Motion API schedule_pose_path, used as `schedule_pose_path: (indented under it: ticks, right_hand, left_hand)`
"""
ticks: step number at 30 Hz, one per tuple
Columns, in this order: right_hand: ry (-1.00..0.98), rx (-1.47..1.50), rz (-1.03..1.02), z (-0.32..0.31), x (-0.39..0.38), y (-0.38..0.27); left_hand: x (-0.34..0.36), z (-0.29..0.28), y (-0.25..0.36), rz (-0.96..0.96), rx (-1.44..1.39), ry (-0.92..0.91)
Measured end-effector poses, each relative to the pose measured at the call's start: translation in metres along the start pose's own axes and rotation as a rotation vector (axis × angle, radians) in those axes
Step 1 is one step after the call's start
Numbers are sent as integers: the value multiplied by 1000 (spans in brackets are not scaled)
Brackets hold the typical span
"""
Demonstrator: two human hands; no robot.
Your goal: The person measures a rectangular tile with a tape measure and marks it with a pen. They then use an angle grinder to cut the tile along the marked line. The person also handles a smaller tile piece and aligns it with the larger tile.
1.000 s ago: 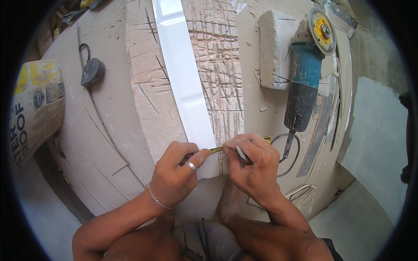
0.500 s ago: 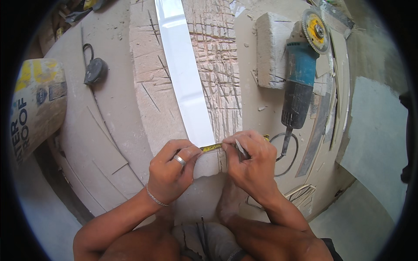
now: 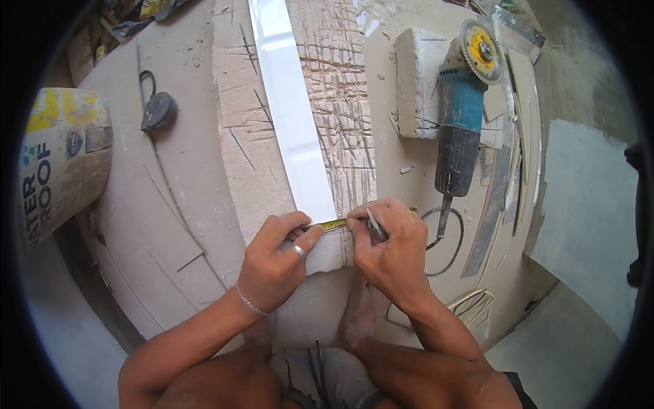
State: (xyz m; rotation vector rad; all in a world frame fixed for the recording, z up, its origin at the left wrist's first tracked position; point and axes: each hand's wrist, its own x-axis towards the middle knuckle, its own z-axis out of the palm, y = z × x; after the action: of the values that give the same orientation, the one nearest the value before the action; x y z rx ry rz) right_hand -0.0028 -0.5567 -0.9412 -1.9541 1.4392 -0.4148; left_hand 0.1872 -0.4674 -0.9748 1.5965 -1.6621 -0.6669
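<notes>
A short stretch of yellow tape measure blade (image 3: 332,224) runs across the near end of a glossy white strip (image 3: 293,123). My left hand (image 3: 278,255), with a ring on a finger, pinches the blade's left end between thumb and fingers. On the other side my right hand (image 3: 395,242) grips the blade at the strip's right edge. A slim, pale pointed tool (image 3: 375,223) sticks out between its fingers; its kind is unclear. The strip lies lengthwise on a long pale block (image 3: 245,184), whose right part is scored with crossing cuts.
An angle grinder (image 3: 463,123) with a toothed disc leans against a smaller pale block (image 3: 415,82) on the right, its cord looping below. At left lie a dark round tool (image 3: 159,111) with a strap and a large printed bucket (image 3: 71,150). Thin offcuts (image 3: 521,136) line the right side.
My left hand has shifted slightly right and its thumb now lies along the blade. The right hand keeps its grip. The whole view has moved a little.
</notes>
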Motion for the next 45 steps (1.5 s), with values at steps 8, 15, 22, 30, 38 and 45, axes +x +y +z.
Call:
schedule_pose_path:
  ticks: [8,15,22,30,38,45]
  right_hand:
    - [13,5,56,2,-6,-5]
    - [-121,-71,66,-34,-24,-23]
    - [-266,27,112,-12,-33,-14]
    - [-150,22,53,10,-38,-12]
    - [-102,29,1,15,-36,-12]
    - [-118,19,-5,15,-35,-11]
  left_hand:
    - [1,2,1,122,81,-16]
    - [4,2,6,85,74,-22]
    - [3,1,4,75,55,-29]
    - [3,1,0,99,42,-23]
    - [5,0,0,150,79,-48]
    - [5,1,0,142,63,-46]
